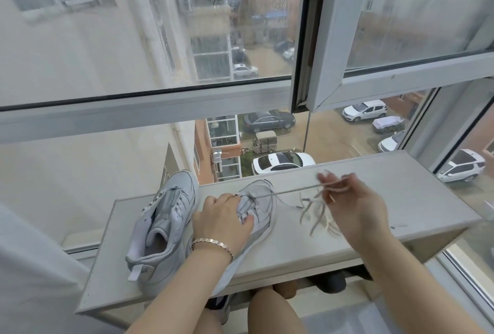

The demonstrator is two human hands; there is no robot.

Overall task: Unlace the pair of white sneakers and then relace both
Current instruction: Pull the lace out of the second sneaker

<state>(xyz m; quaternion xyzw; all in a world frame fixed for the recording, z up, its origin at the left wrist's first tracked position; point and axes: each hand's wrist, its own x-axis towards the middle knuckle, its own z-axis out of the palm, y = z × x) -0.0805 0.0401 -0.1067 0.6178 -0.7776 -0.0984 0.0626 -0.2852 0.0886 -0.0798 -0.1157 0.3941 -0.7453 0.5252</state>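
Note:
Two white sneakers lie on a grey shelf (374,200) by the window. The left sneaker (163,224) has no lace in its eyelets and points away from me. My left hand (222,222) grips the tongue area of the right sneaker (260,208). A white lace (291,191) runs taut from that sneaker's front eyelets to my right hand (355,205), which pinches it, raised above the shelf to the right. A second loose lace (316,213) lies in a heap on the shelf under my right hand.
The shelf stands against a large window (160,39), whose right sash (401,79) is swung open above the shelf's far right. The shelf's front edge is close to my knees (270,307). Bare shelf surface extends to the right of the laces.

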